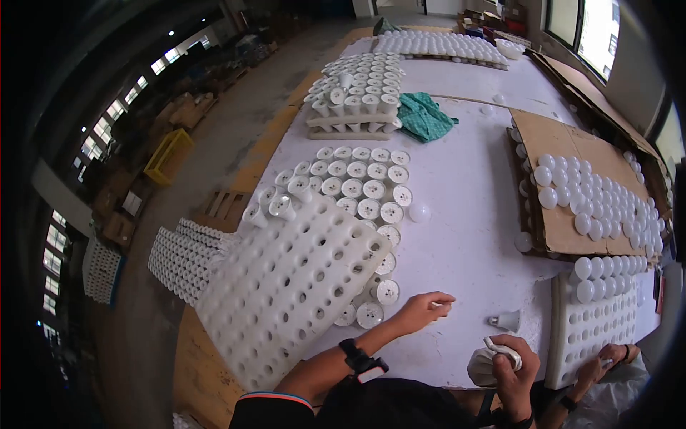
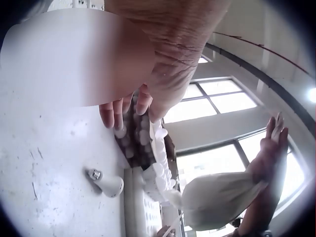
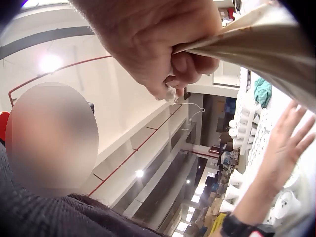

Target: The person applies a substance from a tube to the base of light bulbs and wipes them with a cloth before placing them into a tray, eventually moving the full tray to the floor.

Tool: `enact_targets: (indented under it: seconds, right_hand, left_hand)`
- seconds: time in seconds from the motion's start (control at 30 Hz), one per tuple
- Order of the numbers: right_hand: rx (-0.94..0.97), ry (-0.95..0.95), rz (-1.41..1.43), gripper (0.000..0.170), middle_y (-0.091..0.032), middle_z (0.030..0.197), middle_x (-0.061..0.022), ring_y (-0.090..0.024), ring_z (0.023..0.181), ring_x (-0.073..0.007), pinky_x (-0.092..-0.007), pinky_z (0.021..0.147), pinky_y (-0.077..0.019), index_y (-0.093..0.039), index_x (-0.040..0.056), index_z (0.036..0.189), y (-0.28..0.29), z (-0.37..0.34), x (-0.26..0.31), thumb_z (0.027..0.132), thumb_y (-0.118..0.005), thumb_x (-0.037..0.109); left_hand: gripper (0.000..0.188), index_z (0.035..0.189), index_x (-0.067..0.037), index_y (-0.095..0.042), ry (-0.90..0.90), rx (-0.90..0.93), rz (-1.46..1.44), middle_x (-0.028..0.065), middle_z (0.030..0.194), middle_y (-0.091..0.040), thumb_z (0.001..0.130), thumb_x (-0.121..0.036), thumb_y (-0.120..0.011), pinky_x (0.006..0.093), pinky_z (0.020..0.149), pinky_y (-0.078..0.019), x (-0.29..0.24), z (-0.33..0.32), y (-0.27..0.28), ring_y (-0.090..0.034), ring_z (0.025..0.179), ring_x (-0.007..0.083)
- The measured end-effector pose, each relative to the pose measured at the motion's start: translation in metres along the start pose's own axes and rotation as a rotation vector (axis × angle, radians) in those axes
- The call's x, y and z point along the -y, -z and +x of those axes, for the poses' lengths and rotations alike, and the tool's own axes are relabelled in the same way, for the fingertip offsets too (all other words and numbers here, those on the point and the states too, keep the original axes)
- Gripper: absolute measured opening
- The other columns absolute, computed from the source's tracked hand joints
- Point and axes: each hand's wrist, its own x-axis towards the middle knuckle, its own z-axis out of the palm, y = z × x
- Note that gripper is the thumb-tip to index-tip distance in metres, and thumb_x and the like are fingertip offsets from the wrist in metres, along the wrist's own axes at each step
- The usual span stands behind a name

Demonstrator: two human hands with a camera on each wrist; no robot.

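Observation:
My right hand (image 1: 518,368) grips the gathered neck of a pale cloth pouch (image 1: 484,368), and a thin white cord (image 3: 196,105) sticks out past the fist in the right wrist view. The pouch (image 2: 212,202) bulges below the fist in the left wrist view; its contents are hidden. Held over the white table (image 1: 457,272), my left hand (image 1: 425,311) holds nothing, its fingers loosely extended. A light bulb (image 1: 506,320) with a metal screw base lies on its side between the two hands. To the left, a white holed tray (image 1: 293,286) leans over rows of white bulb housings (image 1: 351,187).
Stacked trays of housings (image 1: 354,93) and a green cloth (image 1: 425,116) lie farther back. On the right, round bulbs cover cardboard (image 1: 586,136). Another person's hands (image 1: 597,368) work by a second holed tray (image 1: 589,329). A loose round globe (image 1: 419,212) lies mid-table.

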Motion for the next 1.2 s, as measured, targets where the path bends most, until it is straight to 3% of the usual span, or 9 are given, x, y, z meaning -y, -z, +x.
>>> enact_targets:
  seconds: [0.2,0.3,0.5,0.57,0.67,0.73,0.9,1.03,1.2]
  right_hand:
    - [0.048,-0.159,0.08,0.035,-0.054,0.066,-0.0021,-0.044,0.052,-0.0053,-0.0199,0.047,-0.0324,-0.06,-0.0033,0.086,-0.028,0.014,0.016,0.08,-0.058,0.031]
    - [0.054,-0.113,0.068,0.037,-0.055,0.067,-0.0032,-0.045,0.052,-0.0057,-0.0202,0.047,-0.0328,-0.061,-0.0038,0.085,-0.044,0.017,0.016,0.079,-0.058,0.033]
    - [-0.024,0.0,-0.099,0.036,-0.058,0.07,-0.0045,-0.049,0.058,-0.0088,-0.0216,0.053,-0.0369,-0.062,-0.0039,0.083,-0.068,0.028,0.022,0.076,-0.061,0.032]
    - [-0.059,-0.05,-0.107,0.036,-0.059,0.07,-0.0049,-0.051,0.061,-0.01,-0.0223,0.055,-0.0383,-0.062,-0.0038,0.083,-0.07,0.027,0.023,0.076,-0.061,0.032]
    - [0.015,-0.185,-0.083,0.036,-0.06,0.072,-0.0059,-0.053,0.064,-0.0113,-0.0235,0.058,-0.0399,-0.062,-0.0033,0.084,-0.067,0.03,0.027,0.076,-0.061,0.032]
    - [0.048,-0.081,-0.04,0.034,-0.06,0.072,-0.0063,-0.053,0.063,-0.012,-0.0234,0.057,-0.0398,-0.062,-0.003,0.086,-0.066,0.029,0.028,0.077,-0.059,0.029]
    - [0.175,0.197,-0.234,0.032,-0.06,0.073,-0.0091,-0.058,0.058,-0.0193,-0.0265,0.054,-0.0458,-0.061,0.0045,0.096,-0.039,0.027,0.034,0.065,-0.068,-0.001]
    - [0.119,0.442,-0.295,0.045,-0.05,0.059,-0.0011,-0.052,0.047,-0.0149,-0.0274,0.041,-0.0405,-0.059,0.0079,0.104,-0.023,0.016,0.021,0.061,-0.072,0.005]
    - [0.154,0.519,-0.342,0.051,-0.04,0.054,0.0011,-0.046,0.043,-0.0115,-0.0272,0.038,-0.0361,-0.056,0.0065,0.111,-0.008,0.008,0.018,0.062,-0.069,0.007]
  left_hand:
    - [0.021,0.097,-0.006,-0.052,-0.198,-1.147,-0.55,0.0035,0.085,-0.057,0.078,-0.011,-0.06,0.0292,0.065,-0.0468,-0.003,-0.09,0.226,-0.055,0.08,0.0128]
    - [0.03,0.101,-0.006,-0.049,-0.158,-1.28,-0.477,0.0037,0.089,-0.056,0.074,-0.007,-0.062,0.0275,0.065,-0.0463,0.007,-0.079,0.286,-0.054,0.083,0.0133]
    - [0.042,0.107,-0.003,-0.047,-0.039,-1.161,-0.232,0.0057,0.098,-0.056,0.07,-0.007,-0.067,0.0248,0.065,-0.0467,0.001,-0.053,0.293,-0.056,0.082,0.0138]
    - [0.045,0.107,-0.001,-0.047,-0.491,-1.219,0.061,0.0057,0.097,-0.056,0.068,-0.008,-0.069,0.0228,0.061,-0.0468,0.004,-0.06,0.257,-0.055,0.082,0.0113]
    - [0.059,0.112,0.0,-0.043,-0.215,-0.727,-0.301,0.0066,0.089,-0.055,0.08,-0.049,-0.052,0.0293,0.079,-0.041,-0.025,-0.107,0.164,-0.054,0.081,0.0153]
    - [0.059,0.112,-0.001,-0.042,-0.113,-0.123,-0.891,0.0092,0.086,-0.054,0.087,-0.053,-0.033,0.0313,0.065,-0.0436,-0.023,-0.118,0.119,-0.054,0.068,0.0171]
    - [0.053,0.113,-0.001,-0.04,0.037,0.034,-0.873,0.0107,0.091,-0.051,0.088,-0.048,-0.037,0.0279,0.052,-0.0429,-0.064,-0.129,0.053,-0.048,0.06,0.0124]
    - [0.054,0.115,-0.003,-0.04,0.201,0.29,-1.042,0.013,0.086,-0.056,0.089,-0.049,-0.032,0.024,0.036,-0.0414,-0.076,-0.131,0.024,-0.056,0.055,0.0171]
    - [0.05,0.111,-0.003,-0.044,0.329,0.179,-0.977,0.0135,0.075,-0.058,0.09,-0.047,-0.031,0.0232,0.03,-0.0407,-0.091,-0.125,-0.002,-0.057,0.048,0.0178]
